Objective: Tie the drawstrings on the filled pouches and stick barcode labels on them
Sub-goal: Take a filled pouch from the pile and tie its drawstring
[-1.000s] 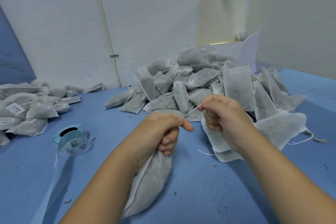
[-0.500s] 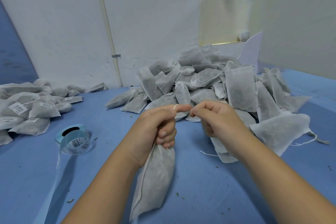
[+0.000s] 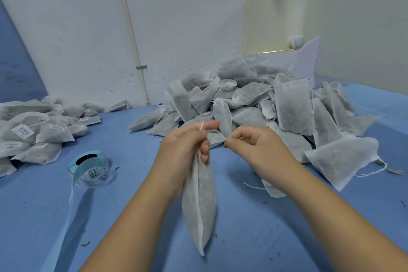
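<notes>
A filled grey-white pouch (image 3: 199, 203) hangs upright over the blue table, gripped at its gathered neck by my left hand (image 3: 185, 146). Its white drawstring (image 3: 220, 134) loops over my extended left index finger and runs to my right hand (image 3: 254, 146), which pinches the string's end between thumb and forefinger just right of the pouch's neck. A roll of barcode labels (image 3: 90, 169) on pale blue backing lies on the table to the left, with a strip of backing trailing toward me.
A big heap of filled pouches (image 3: 254, 104) with loose strings is piled behind and right of my hands. Labelled pouches (image 3: 31, 132) lie in a pile at the far left. White walls and a pipe (image 3: 130, 35) close off the table's back edge.
My hands came together from a taut pull, then parted slightly. The drawstring now loops over my left index finger. The pouch hangs straighter and more upright.
</notes>
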The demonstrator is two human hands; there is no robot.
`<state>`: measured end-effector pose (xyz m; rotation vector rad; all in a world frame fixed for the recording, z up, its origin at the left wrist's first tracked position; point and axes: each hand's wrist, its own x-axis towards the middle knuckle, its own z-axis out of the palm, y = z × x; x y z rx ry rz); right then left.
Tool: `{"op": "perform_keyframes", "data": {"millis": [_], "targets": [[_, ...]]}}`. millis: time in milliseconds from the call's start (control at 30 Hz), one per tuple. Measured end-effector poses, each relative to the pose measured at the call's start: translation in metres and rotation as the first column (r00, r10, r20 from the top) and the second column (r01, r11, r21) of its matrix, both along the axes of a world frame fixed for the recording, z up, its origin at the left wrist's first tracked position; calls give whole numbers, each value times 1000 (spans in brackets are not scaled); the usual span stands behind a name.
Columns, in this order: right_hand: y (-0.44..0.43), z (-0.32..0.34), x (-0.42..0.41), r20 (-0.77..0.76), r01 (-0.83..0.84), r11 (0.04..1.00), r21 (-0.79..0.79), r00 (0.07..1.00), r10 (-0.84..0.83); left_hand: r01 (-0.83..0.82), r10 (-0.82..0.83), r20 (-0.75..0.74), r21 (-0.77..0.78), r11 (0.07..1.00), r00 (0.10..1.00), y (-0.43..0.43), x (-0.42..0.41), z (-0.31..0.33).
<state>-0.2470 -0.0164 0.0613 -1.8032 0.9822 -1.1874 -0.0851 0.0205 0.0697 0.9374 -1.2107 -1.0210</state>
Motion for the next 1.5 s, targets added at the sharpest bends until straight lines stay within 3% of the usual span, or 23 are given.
{"op": "perform_keyframes", "data": {"millis": [233, 467, 567, 700, 867, 1033, 1200, 1300, 1400, 1500], "targets": [[8, 0, 0, -310, -65, 949, -307, 950, -35, -181, 176, 346, -18, 983, 922, 0, -7, -3], [8, 7, -11, -265, -46, 908, -416, 962, -73, -98, 168, 635, -145, 985, 754, 3, -13, -5], [6, 10, -15, -194, 2, 913, -408, 977, -89, -36, 108, 666, -121, 992, 738, 6, -16, -4], [2, 10, -18, -33, 28, 958, -286, 999, -39, 34, -9, 598, -30, 999, 801, 9, -21, -1], [-1, 6, -14, -18, -40, 984, -172, 999, 38, 207, -242, 278, 148, 967, 930, 10, -22, 4], [-6, 2, -13, -69, -16, 999, -49, 998, 13, 348, -354, -12, 211, 913, 935, 8, -17, -1], [-6, 7, -15, -24, 133, 981, -144, 990, -137, 416, -369, -219, 237, 878, 903, 4, -11, -4], [0, 12, -14, 85, 42, 997, -65, 996, -36, 417, -347, -281, 246, 875, 895, 1, -9, -5], [7, 16, -13, 28, -134, 991, 24, 991, 133, 407, -339, -274, 254, 877, 900, 0, -9, -5], [10, 15, -11, -32, -207, 978, 40, 978, 208, 384, -327, -232, 272, 883, 916, 1, -9, -6]]}}
